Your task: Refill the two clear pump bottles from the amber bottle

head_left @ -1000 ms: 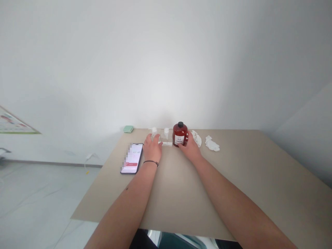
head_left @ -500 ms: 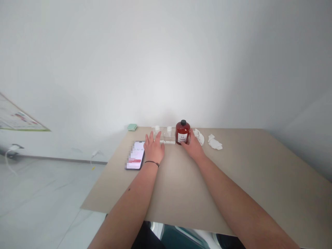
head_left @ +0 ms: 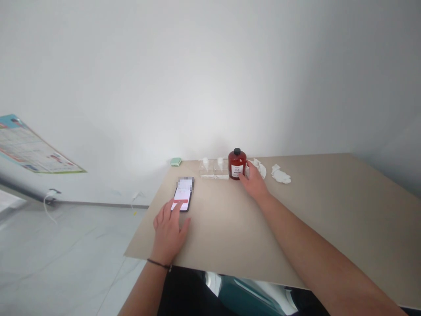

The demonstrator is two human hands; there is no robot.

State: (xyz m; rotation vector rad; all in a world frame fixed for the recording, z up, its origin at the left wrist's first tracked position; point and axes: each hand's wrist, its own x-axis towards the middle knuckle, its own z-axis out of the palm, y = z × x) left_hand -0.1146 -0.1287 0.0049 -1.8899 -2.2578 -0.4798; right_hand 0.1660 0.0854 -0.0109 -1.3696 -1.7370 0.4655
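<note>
Hands both open: left hand (head_left: 169, 232) is touching the phone (head_left: 182, 195) on the table (head_left: 322, 206), right hand (head_left: 255, 184) is touching the red bottle (head_left: 237, 164), beside a crumpled tissue (head_left: 259, 168).

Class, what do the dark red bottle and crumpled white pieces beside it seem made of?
The dark red bottle looks like glossy plastic or glass, from its shine. The crumpled white pieces look like matte tissue paper, from their soft folds.
</note>
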